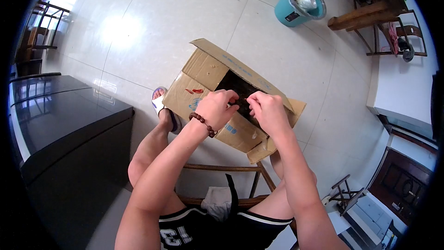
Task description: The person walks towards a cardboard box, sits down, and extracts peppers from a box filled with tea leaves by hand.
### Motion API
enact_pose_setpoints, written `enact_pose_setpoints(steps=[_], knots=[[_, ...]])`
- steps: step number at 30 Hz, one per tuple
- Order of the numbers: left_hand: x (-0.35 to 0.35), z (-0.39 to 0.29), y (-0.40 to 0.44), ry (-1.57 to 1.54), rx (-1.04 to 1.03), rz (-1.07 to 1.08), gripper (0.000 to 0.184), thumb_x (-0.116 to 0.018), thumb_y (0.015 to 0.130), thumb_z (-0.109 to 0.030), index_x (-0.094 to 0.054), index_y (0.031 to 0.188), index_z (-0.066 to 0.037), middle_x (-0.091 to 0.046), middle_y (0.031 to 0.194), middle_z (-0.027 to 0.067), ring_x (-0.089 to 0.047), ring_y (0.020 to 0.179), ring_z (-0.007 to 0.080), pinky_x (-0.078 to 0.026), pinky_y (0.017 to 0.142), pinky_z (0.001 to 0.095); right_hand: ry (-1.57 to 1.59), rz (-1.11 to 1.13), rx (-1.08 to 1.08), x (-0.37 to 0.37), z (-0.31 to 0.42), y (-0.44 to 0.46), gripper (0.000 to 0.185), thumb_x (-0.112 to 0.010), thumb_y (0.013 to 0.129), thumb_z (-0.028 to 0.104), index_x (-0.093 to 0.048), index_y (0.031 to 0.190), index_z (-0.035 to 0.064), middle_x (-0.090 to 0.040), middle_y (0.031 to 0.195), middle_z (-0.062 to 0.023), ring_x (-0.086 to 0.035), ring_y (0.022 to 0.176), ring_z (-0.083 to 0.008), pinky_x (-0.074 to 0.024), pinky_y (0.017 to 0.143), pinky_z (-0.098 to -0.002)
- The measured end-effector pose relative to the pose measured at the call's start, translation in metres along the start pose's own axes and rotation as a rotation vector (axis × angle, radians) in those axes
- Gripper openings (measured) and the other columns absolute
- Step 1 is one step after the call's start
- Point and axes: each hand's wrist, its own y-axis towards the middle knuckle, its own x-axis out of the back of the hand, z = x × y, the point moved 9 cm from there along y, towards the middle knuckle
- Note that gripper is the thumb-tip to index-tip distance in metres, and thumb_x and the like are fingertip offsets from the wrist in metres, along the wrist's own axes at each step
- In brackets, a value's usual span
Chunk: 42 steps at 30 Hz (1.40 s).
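An open cardboard box [185,85] stands tilted across the floor between my legs, its flaps spread and its inside dark. Over the opening, my left hand [218,107], with a brown bead bracelet [202,124] at the wrist, has its fingers curled with the thumb near the fingertips. Close to its right, my right hand [266,111] is closed in a pinch, with a tiny reddish bit at the fingertips. What either hand holds is too small to name. The contents of the box are dark and cannot be made out.
A teal bin [289,10] with a liner and white waste stands at the upper right. Black glossy furniture [69,115] is on the left. A wooden frame [222,168] lies below the box, by my legs. Metal racks stand at both sides.
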Motion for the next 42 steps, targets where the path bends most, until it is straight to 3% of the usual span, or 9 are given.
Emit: enact_pose_setpoints(steps=[2, 9, 12, 14, 18, 23, 29, 36, 42], knots=[[0.0, -0.001, -0.001, -0.034, 0.003, -0.007, 0.027, -0.077, 0.095, -0.022, -0.076, 0.116, -0.005, -0.079, 0.11, 0.0157, -0.076, 0.103, 0.0366, -0.061, 0.089, 0.0472, 0.023, -0.153, 0.19, 0.011, 0.016, -0.004, 0.01, -0.074, 0.098, 0.006, -0.076, 0.1, -0.0042, -0.076, 0.089, -0.0239, -0.075, 0.08, -0.041, -0.0605, 0.074, -0.0463], [0.003, -0.007, 0.001, -0.073, -0.04, -0.037, 0.032, -0.078, 0.094, -0.015, -0.074, 0.123, -0.001, -0.079, 0.113, 0.0184, -0.079, 0.096, 0.0314, -0.063, 0.087, 0.0414, 0.012, -0.153, 0.151, 0.01, 0.011, -0.001, 0.011, -0.075, 0.098, 0.007, -0.077, 0.1, -0.003, -0.076, 0.085, -0.0233, -0.075, 0.079, -0.0416, -0.0605, 0.073, -0.0471], [0.006, -0.007, 0.0, -0.043, -0.049, -0.075, 0.032, -0.078, 0.094, -0.014, -0.074, 0.123, -0.001, -0.079, 0.112, 0.0189, -0.08, 0.095, 0.031, -0.063, 0.086, 0.0409, -0.014, -0.099, 0.073, 0.007, 0.007, 0.0, 0.011, -0.074, 0.099, 0.009, -0.077, 0.099, -0.0024, -0.076, 0.084, -0.023, -0.075, 0.077, -0.0408, -0.0604, 0.072, -0.047], [0.004, -0.01, 0.0, -0.083, -0.061, -0.078, 0.031, -0.079, 0.094, -0.012, -0.074, 0.122, 0.0, -0.079, 0.111, 0.0194, -0.08, 0.095, 0.0304, -0.063, 0.086, 0.0396, -0.022, -0.064, 0.089, 0.005, 0.008, 0.0, 0.014, -0.072, 0.103, 0.007, -0.077, 0.105, -0.0064, -0.08, 0.084, -0.0189, -0.081, 0.074, -0.0227, -0.0629, 0.067, -0.0336], [0.002, -0.02, 0.003, -0.193, -0.131, -0.093, 0.026, -0.079, 0.094, -0.01, -0.074, 0.117, 0.001, -0.08, 0.106, 0.0181, -0.08, 0.092, 0.0291, -0.063, 0.083, 0.0378, 0.111, -0.075, 0.04, 0.007, 0.01, -0.001, 0.013, -0.073, 0.101, 0.009, -0.078, 0.104, -0.0025, -0.076, 0.083, -0.0229, -0.077, 0.075, -0.0363, -0.0601, 0.07, -0.0432], [0.01, -0.025, 0.003, -0.24, -0.08, -0.125, 0.018, -0.082, 0.094, -0.012, -0.074, 0.106, 0.001, -0.081, 0.095, 0.0139, -0.08, 0.086, 0.0251, -0.063, 0.079, 0.0358, 0.216, -0.039, 0.037, 0.011, 0.007, -0.004, 0.017, -0.074, 0.099, 0.006, -0.079, 0.113, -0.0029, -0.08, 0.089, -0.0199, -0.081, 0.081, -0.0275, -0.0625, 0.073, -0.0375], [0.016, -0.035, 0.003, -0.225, -0.135, -0.186, 0.018, -0.081, 0.096, -0.013, -0.075, 0.108, 0.0, -0.08, 0.096, 0.0134, -0.079, 0.084, 0.0235, -0.062, 0.078, 0.0346, 0.434, -0.017, -0.055, 0.015, -0.005, -0.006, 0.022, -0.075, 0.1, 0.004, -0.078, 0.119, -0.0054, -0.083, 0.1, -0.0187, -0.082, 0.093, -0.0205, -0.066, 0.085, -0.0325], [0.021, -0.04, 0.001, -0.22, -0.15, -0.197, 0.018, -0.081, 0.097, -0.013, -0.076, 0.109, -0.001, -0.079, 0.097, 0.0134, -0.078, 0.084, 0.0234, -0.062, 0.077, 0.0342, 0.429, -0.046, 0.011, 0.022, -0.001, -0.004, 0.023, -0.075, 0.101, 0.003, -0.077, 0.121, -0.0074, -0.083, 0.103, -0.0179, -0.082, 0.094, -0.0186, -0.0668, 0.083, -0.0316], [0.026, -0.045, 0.0, -0.288, -0.197, -0.233, 0.017, -0.081, 0.096, -0.009, -0.077, 0.11, -0.002, -0.079, 0.1, 0.0126, -0.078, 0.085, 0.0232, -0.063, 0.078, 0.0334, 0.575, -0.008, -0.137, 0.02, -0.006, -0.003, 0.019, -0.075, 0.101, 0.002, -0.078, 0.117, -0.0079, -0.082, 0.1, -0.0144, -0.081, 0.088, -0.0186, -0.0663, 0.073, -0.0299]])
